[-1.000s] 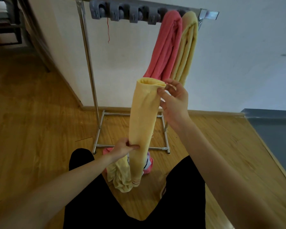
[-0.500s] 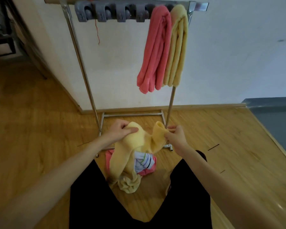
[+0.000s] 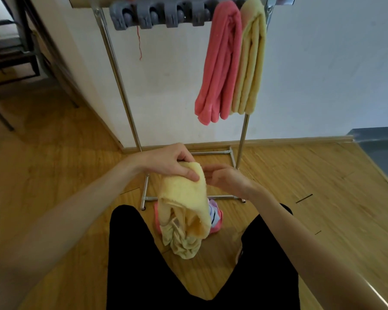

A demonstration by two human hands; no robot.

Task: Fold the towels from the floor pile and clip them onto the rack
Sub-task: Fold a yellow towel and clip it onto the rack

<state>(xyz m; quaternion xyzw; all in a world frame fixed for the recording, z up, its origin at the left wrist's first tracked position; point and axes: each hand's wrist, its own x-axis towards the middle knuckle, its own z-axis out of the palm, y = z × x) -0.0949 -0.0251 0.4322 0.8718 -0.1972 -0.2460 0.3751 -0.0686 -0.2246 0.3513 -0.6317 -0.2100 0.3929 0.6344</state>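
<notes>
— Holding what, the left hand (image 3: 170, 163)?
— Its grip pinches the top fold of the yellow towel (image 3: 184, 198), thumb on the near face, fingers curled over the far edge.
— And the right hand (image 3: 225, 179)?
— Just right of that fold, fingers loosely curled; whether it touches the cloth, I cannot tell.
— Where does the towel hang?
— Doubled over, above the pile (image 3: 213, 220) on the floor (image 3: 300, 175), between the knees.
— The rack (image 3: 119, 70)?
— Far, by the wall. A pink towel (image 3: 220, 63) and another yellow one (image 3: 250, 63) hang at its right; grey clips (image 3: 159, 15) sit left of them.
</notes>
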